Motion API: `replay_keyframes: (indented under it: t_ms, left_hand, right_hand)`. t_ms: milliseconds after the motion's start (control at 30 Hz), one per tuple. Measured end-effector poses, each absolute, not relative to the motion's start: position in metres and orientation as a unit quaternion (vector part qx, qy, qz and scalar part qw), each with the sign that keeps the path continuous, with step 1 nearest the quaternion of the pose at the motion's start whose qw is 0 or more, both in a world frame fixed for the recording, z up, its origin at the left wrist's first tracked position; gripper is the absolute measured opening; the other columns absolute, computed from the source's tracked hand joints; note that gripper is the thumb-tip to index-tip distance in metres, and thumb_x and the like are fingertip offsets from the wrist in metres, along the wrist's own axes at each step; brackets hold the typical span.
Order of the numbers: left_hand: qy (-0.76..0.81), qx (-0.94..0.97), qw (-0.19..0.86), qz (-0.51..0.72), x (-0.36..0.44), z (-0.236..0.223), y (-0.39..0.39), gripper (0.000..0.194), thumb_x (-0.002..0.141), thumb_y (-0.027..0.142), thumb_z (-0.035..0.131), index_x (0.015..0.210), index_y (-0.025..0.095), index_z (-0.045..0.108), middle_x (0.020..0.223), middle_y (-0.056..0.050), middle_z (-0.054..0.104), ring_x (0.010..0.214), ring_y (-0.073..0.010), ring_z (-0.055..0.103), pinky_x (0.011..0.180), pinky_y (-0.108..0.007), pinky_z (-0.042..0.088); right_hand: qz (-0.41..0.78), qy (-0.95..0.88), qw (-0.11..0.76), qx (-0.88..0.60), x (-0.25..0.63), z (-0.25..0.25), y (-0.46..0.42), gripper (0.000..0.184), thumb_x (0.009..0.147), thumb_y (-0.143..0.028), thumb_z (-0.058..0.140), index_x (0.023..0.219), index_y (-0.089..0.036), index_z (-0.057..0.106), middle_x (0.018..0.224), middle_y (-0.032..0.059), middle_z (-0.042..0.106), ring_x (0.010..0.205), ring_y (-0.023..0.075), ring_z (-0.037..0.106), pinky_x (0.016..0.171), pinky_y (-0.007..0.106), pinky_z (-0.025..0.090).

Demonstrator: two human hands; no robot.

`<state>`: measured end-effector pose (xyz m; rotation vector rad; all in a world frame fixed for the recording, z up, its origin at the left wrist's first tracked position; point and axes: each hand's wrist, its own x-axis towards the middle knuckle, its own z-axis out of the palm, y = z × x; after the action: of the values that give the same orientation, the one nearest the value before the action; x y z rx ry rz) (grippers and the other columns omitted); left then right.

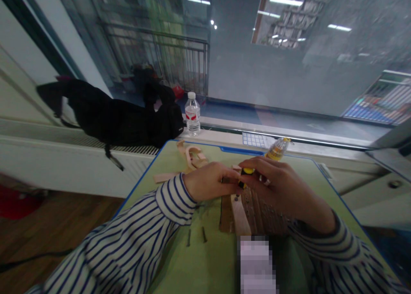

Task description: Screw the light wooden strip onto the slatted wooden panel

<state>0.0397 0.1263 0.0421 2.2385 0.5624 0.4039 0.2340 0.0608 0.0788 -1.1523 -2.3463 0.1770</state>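
My right hand (276,180) is closed around a yellow-and-black screwdriver (247,171), mostly hidden by the fingers. My left hand (213,180) reaches in from the other side, its fingertips pinched close to the tool; what they grip is hidden. Beneath both hands lies a pale wooden strip (240,217) with dark screw heads in it. It rests on a brown corrugated cardboard piece (227,214), where several small metal bits show. Two long screws (203,235) lie on the green table (173,264) to the left.
Loose wooden pieces (193,157) lie at the table's back left. Behind the hands is a clear bottle with yellow contents (278,149). A water bottle (192,116) and black bag (128,120) rest by the window. A pixelated patch (257,264) hides the front.
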Motion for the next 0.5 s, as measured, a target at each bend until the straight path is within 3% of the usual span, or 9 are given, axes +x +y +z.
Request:
replay_keyframes:
  t_ms: [167, 500]
  left_hand:
    - [0.249, 0.866, 0.387, 0.197, 0.0407, 0.0436, 0.1246, 0.023, 0.081, 0.037, 0.065, 0.084, 0.014, 0.069, 0.075, 0.001, 0.066, 0.073, -0.0127, 0.059, 0.069, -0.022, 0.042]
    - [0.242, 0.872, 0.385, 0.182, 0.0385, 0.0445, 0.1248, 0.026, 0.085, 0.037, 0.061, 0.086, 0.012, 0.068, 0.078, 0.000, 0.067, 0.075, -0.0130, 0.058, 0.070, -0.022, 0.040]
  right_hand:
    - [0.066, -0.863, 0.253, -0.431, 0.2337, 0.0801, 0.0606, 0.022, 0.094, -0.032, 0.048, 0.107, -0.019, 0.060, 0.094, 0.0040, 0.067, 0.072, 0.0132, 0.061, 0.064, 0.028, 0.046]
    - [0.103, -0.871, 0.277, -0.392, 0.2324, 0.0843, 0.0569, 0.024, 0.090, -0.019, 0.050, 0.114, -0.021, 0.056, 0.106, 0.0037, 0.067, 0.084, 0.0119, 0.063, 0.073, 0.025, 0.049]
